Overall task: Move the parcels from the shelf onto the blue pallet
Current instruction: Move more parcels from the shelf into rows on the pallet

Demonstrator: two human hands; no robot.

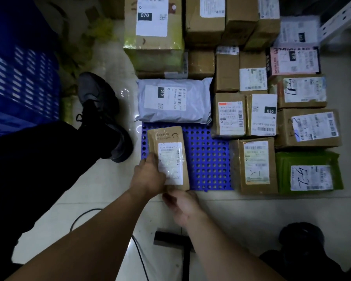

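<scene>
The blue perforated plastic pallet [209,159] bears, at its near-left corner, the flat brown paper mailer [166,136]. It is probably light and bendy, so best pinched at its edges. The left grip [148,175] grasps its near-left edge. The right grip [182,205] is blurred at the near end, so I cannot tell its state.

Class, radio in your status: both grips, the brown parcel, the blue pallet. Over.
Left grip holds brown parcel, over blue pallet. Right grip at its near end, hold unclear. Bare pallet alongside, nothing in the way.

Pale, glossy floor tiles [101,191] lie in dim light. A blue slatted crate [22,82] stands left; a black cable [77,218] crosses the tiles.
</scene>
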